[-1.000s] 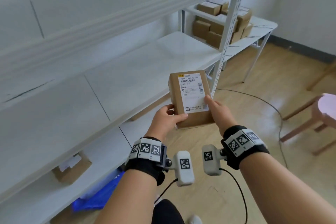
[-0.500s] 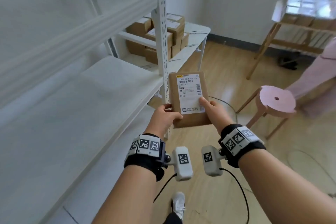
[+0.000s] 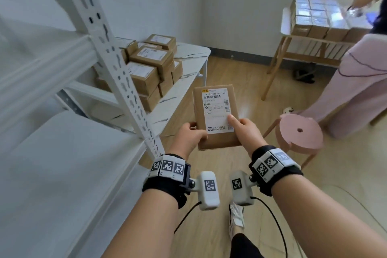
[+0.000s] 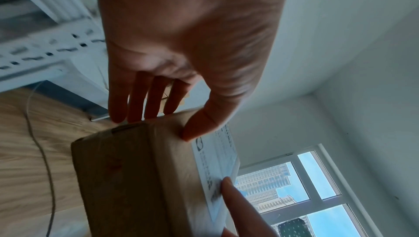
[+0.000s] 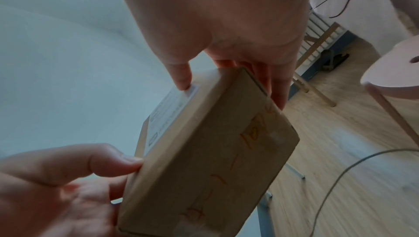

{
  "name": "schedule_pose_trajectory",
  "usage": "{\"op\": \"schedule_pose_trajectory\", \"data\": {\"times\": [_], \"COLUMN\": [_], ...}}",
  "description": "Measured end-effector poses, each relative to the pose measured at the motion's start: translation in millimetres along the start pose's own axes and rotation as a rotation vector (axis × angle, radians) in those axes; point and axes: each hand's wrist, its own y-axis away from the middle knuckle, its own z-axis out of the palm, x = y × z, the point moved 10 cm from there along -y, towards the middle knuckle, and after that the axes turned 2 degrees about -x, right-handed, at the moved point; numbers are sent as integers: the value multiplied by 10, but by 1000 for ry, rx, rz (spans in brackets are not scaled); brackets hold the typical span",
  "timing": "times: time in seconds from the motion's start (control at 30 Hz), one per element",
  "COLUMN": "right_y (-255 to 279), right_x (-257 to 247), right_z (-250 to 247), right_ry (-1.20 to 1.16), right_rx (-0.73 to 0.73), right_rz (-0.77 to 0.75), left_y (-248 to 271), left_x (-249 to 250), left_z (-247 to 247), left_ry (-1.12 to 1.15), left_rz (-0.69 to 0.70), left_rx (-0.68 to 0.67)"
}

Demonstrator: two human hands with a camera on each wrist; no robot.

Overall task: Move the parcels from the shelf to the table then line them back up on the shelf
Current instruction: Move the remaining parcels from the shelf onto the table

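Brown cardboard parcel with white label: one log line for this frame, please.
phase: carrying | brown cardboard parcel with white label: off shelf, in air | left hand: grips left edge | right hand: grips right edge | white marble-pattern table: ahead, parcels stacked

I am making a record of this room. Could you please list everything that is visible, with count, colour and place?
held parcel: one, brown, white label, between both hands
stacked parcels: several, brown, on white table
white table: one, beside the shelf
shelf: one, white, left
pink stool: one, right
wooden table: one, far right, carrying wrapped boxes
other person: one, pink trousers, far right
left hand: grips parcel's left edge
right hand: grips right edge
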Motion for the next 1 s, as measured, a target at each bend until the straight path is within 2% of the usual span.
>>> {"op": "schedule_pose_trajectory", "data": {"times": [0.17, 0.4, 0.43, 0.63, 1.0], "right_y": [-1063, -2376, -2435, -3185, -4841], "right_x": [-253, -698, -721, -951, -1790], "right_z": [-241, -380, -368, -136, 66], "right_ry": [51, 129, 127, 104, 319], "right_rx": [-44, -149, -155, -220, -242], "right_rz": [-27, -48, -52, -30, -110], "left_y": [-855, -1772, -1805, -2535, -4191], "left_x": [443, 936, 947, 1090, 1627], "left_z": [251, 458, 470, 287, 59], "left_ry": [4, 53, 46, 74, 86], "left_rz": [-5, -57, -68, -134, -202], "left_rx": [60, 126, 123, 209, 201]}}
